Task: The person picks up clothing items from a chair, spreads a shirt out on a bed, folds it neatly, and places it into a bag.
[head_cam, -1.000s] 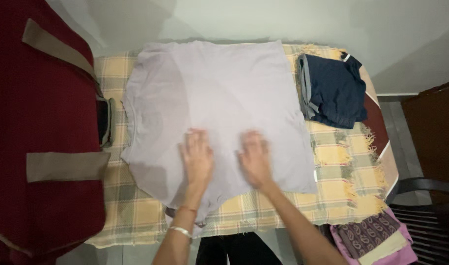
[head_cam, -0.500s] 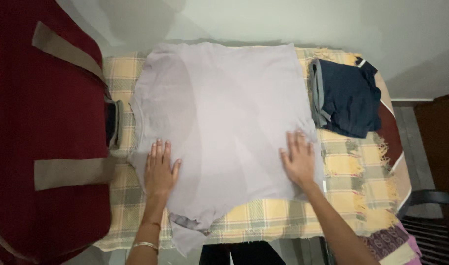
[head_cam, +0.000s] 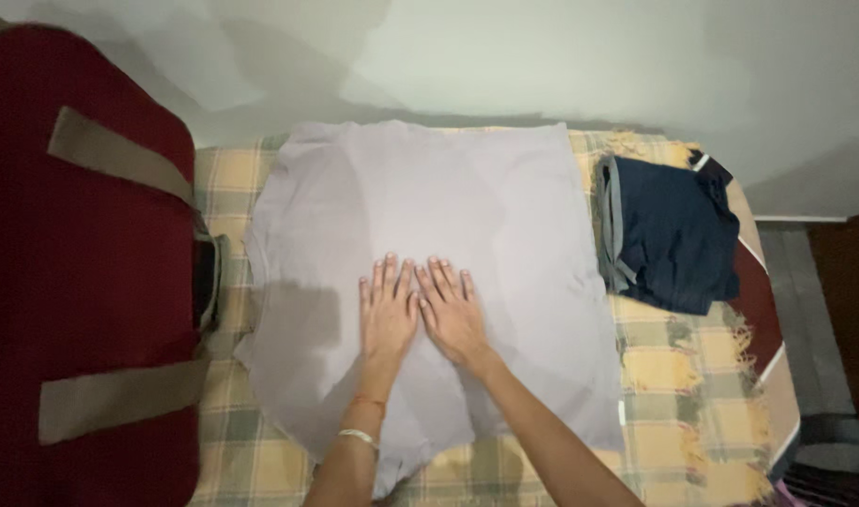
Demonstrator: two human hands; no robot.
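Both hands, left (head_cam: 388, 314) and right (head_cam: 453, 312), lie flat with fingers spread, side by side and touching, on the middle of the shirt (head_cam: 429, 253). The shirt is spread on the bed (head_cam: 673, 376), its long axis running away from the person, between the suitcase (head_cam: 72, 282) and the navy pile (head_cam: 669, 235).

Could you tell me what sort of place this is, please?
Probably a room at home: a pale shirt spread on a checked blanket, folded dark clothes beside it, and a red suitcase.
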